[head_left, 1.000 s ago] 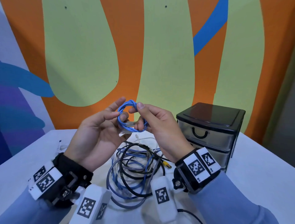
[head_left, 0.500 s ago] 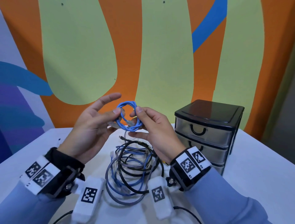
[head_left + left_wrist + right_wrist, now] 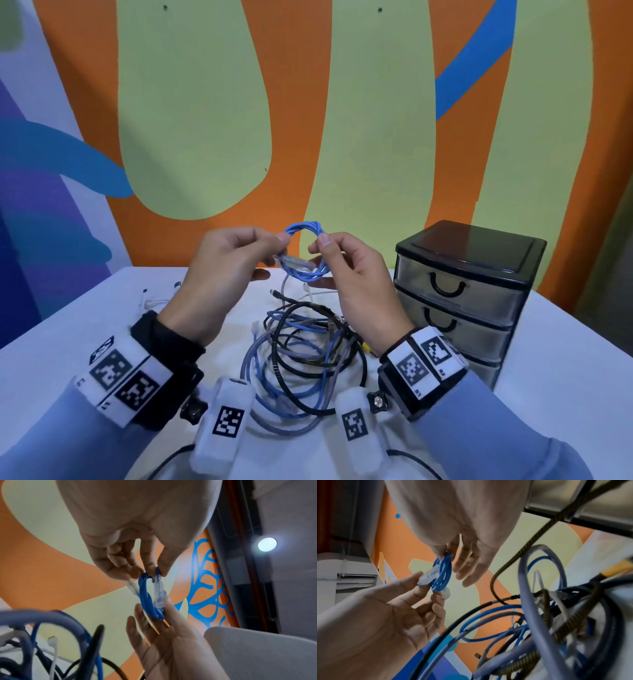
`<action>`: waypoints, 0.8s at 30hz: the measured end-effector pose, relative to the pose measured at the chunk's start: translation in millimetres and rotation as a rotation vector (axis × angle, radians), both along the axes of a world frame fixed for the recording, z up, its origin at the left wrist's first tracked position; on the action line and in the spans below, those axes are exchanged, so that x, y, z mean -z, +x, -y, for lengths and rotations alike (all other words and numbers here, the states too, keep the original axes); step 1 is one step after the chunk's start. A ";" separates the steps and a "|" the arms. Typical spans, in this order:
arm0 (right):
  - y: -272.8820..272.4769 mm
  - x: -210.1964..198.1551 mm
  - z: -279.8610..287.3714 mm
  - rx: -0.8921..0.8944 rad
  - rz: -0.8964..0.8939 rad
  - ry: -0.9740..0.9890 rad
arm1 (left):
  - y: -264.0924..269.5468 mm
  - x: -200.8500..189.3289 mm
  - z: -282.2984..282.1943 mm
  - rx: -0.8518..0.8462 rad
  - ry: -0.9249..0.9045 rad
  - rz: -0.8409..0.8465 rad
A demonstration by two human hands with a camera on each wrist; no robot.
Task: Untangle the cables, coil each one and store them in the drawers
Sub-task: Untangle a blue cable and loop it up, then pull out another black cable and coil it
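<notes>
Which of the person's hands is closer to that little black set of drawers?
Right. The right hand is beside the drawer unit; the left hand is farther away, across the blue coil.

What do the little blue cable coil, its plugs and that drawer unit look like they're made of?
Blue cable coil: smooth, rubbery plastic jacket, judging by its tight bends and faint sheen. Plugs: clear hard plastic, see-through and glossy. Drawer unit: glossy black plastic frame that reflects light, with smoky translucent plastic drawers and black handles.

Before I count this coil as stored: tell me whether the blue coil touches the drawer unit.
Apart. The head view shows the blue coil held up between the left hand and right hand, with open space between it and the drawer unit.
</notes>
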State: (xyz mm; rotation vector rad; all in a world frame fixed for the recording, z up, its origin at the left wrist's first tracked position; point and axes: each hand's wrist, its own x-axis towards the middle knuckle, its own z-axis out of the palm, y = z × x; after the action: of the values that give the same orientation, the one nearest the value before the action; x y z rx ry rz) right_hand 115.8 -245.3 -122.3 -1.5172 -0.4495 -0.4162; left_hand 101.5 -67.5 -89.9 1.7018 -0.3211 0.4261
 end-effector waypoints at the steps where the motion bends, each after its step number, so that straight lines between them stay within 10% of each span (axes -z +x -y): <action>1: -0.9 -1.3 0.5 -0.014 -0.010 0.002 | 0.9 -1.5 -1.6 0.048 -0.051 -0.048; 9: -7.4 -4.7 0.4 -0.196 -0.143 0.218 | 12.6 -0.6 -16.9 -0.058 0.130 0.202; 16: -15.6 -5.9 -8.4 -0.306 -0.151 0.239 | 9.4 -3.6 -26.8 0.154 0.095 -0.033; 24: -5.6 2.9 3.8 -0.116 -0.123 -0.426 | 23.3 -2.9 -50.7 -0.160 0.161 0.205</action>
State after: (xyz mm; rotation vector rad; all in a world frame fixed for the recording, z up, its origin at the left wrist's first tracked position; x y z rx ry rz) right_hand 110.2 -249.0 -125.3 -1.9049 -0.5495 -0.1378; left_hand 124.8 -16.8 -87.0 1.8518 -0.3771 0.7116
